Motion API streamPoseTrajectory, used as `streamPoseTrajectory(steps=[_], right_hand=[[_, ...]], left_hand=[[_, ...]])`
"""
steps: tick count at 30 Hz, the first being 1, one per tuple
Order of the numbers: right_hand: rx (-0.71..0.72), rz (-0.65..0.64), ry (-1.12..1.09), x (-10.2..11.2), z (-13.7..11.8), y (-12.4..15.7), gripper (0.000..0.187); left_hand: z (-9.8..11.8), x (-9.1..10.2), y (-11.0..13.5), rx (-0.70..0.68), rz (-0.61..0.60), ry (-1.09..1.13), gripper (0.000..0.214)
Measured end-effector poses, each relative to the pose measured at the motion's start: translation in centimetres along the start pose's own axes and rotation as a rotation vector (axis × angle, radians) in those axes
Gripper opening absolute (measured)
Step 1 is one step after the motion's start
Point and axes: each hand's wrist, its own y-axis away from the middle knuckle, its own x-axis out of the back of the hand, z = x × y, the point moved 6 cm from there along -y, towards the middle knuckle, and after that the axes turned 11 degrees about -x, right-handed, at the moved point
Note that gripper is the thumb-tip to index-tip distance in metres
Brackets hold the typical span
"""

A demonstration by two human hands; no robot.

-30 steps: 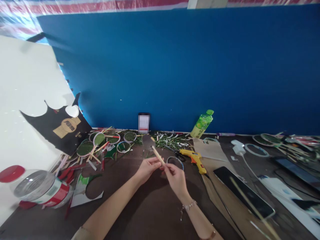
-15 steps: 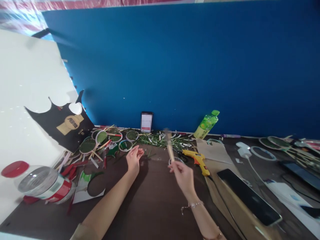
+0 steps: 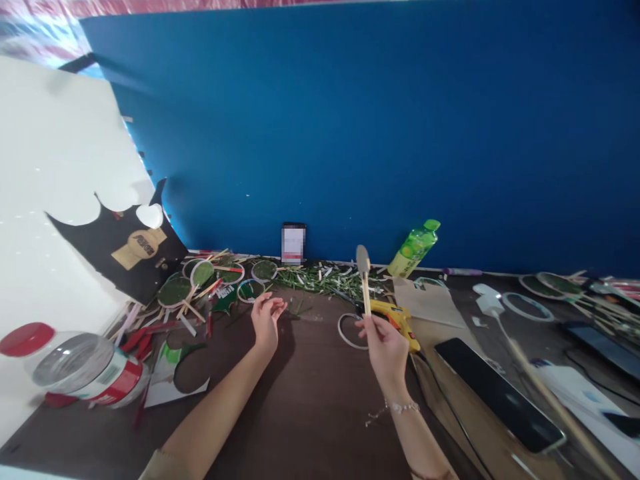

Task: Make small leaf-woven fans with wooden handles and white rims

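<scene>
My right hand [image 3: 387,345] holds a small paddle [image 3: 363,262] upright by its pale wooden stick handle; its narrow oval head is greyish and turned partly edge-on. Beneath and beside that hand, a white ring [image 3: 350,331] lies on the dark table, and a yellow hot glue gun [image 3: 389,312] is partly covered by the hand. My left hand [image 3: 267,321] hovers over the table with loosely bent fingers apart and nothing in them. Closest to it are a white-rimmed ring [image 3: 241,291] and a green cut-out piece [image 3: 225,301].
Round green pieces on sticks [image 3: 175,292] pile up at left, by a black cut-out board [image 3: 107,243] and a red-lidded jar [image 3: 80,367]. Green scraps [image 3: 320,277] line the blue wall. A green bottle [image 3: 414,249], cardboard [image 3: 430,303] and a phone [image 3: 500,393] lie rightward.
My right hand has moved right and slightly down with the paddle, uncovering the white ring and overlapping the glue gun. My left hand has barely moved.
</scene>
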Motion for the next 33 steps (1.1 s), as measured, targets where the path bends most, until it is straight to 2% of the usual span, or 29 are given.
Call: streamPoseTrajectory(steps=[3,4,5,8,9,12,13,16,17,20,21,24,25,28,29,32,33], right_hand=[[0.014,-0.238,0.074,-1.4,-0.1,0.2,0.033],[0.016,-0.282,0.083,-1.7,-0.1,0.3,0.032],[0.015,-0.253,0.070,-1.6,-0.1,0.3,0.033],[0.032,-0.031,0.014,-0.3,-0.3,0.3,0.034],[0.062,-0.033,0.031,-0.4,-0.5,0.5,0.033],[0.191,-0.235,0.152,-1.7,-1.2,1.3,0.029],[0.206,-0.226,0.175,-1.6,-1.4,1.3,0.029],[0.204,0.049,0.178,0.4,-1.4,0.8,0.031],[0.245,0.074,0.197,0.6,-1.5,0.8,0.030],[0.435,-0.111,0.272,-0.4,-1.8,1.3,0.025],[0.442,-0.106,0.282,-0.3,-1.7,1.3,0.024],[0.322,0.161,0.293,1.5,-1.0,0.6,0.029],[0.337,0.174,0.308,1.6,-1.1,0.6,0.030],[0.504,-0.044,0.353,0.1,-1.8,1.2,0.027],[0.506,-0.048,0.353,0.0,-1.9,1.3,0.027],[0.417,0.153,0.343,1.1,-1.6,1.0,0.027],[0.430,0.152,0.346,1.1,-1.5,1.0,0.026]], left_hand=[[0.1,-0.1,0.1,0.003,0.010,-0.012,0.027],[0.2,-0.2,0.1,0.001,0.018,-0.014,0.028],[0.2,-0.2,0.1,0.001,0.022,-0.012,0.029],[0.3,-0.3,0.1,0.013,0.029,-0.001,0.031],[0.3,-0.3,0.1,0.015,0.033,0.001,0.031],[0.3,0.0,0.0,0.006,0.056,0.001,0.031],[0.3,0.0,0.0,0.003,0.059,0.003,0.031],[0.1,0.0,-0.1,0.013,0.052,0.011,0.031],[0.1,0.0,0.0,0.018,0.057,0.009,0.032],[0.1,0.2,0.0,0.017,0.093,-0.018,0.033],[0.1,0.2,0.0,0.015,0.093,-0.019,0.033],[0.1,-0.1,-0.1,0.023,0.058,0.004,0.033],[0.1,-0.1,-0.1,0.027,0.058,0.002,0.033],[0.1,0.2,-0.2,0.021,0.093,-0.042,0.033],[0.1,0.2,-0.2,0.020,0.090,-0.042,0.033],[0.0,-0.1,-0.1,0.035,0.049,-0.003,0.033],[0.0,-0.1,0.0,0.037,0.050,-0.003,0.032]])
